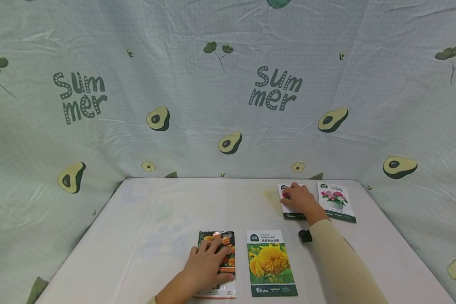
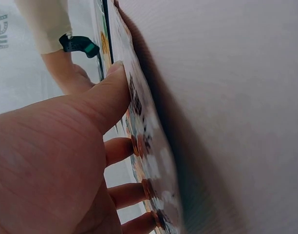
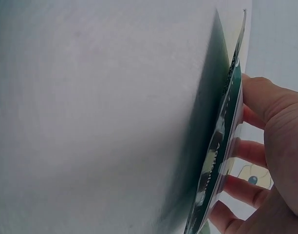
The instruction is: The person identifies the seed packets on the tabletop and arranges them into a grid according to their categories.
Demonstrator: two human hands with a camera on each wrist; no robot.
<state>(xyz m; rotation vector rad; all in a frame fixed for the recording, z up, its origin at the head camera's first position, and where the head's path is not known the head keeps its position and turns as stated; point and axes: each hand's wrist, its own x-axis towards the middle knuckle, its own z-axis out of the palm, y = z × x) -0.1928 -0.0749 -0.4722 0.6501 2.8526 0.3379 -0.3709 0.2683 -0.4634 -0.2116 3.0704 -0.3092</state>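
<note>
My left hand (image 1: 205,266) rests with spread fingers on a seed packet (image 1: 227,291) with orange flowers, at the table's front. In the left wrist view, its thumb and fingertips touch the face of this packet (image 2: 149,131). At the back right, my right hand (image 1: 304,203) lies over a white seed packet (image 1: 286,211) with a dark green lower band, hiding much of its picture. The right wrist view has the fingertips against that packet's face (image 3: 219,146). Neither hand's fingers visibly wrap round a packet.
A yellow sunflower seed packet (image 1: 271,264) lies between the hands, near the front. Right of my right hand is a packet with pink flowers (image 1: 336,200). A black device (image 1: 305,236) sits at my right wrist. A printed curtain (image 1: 190,84) hangs behind the white table (image 1: 156,223).
</note>
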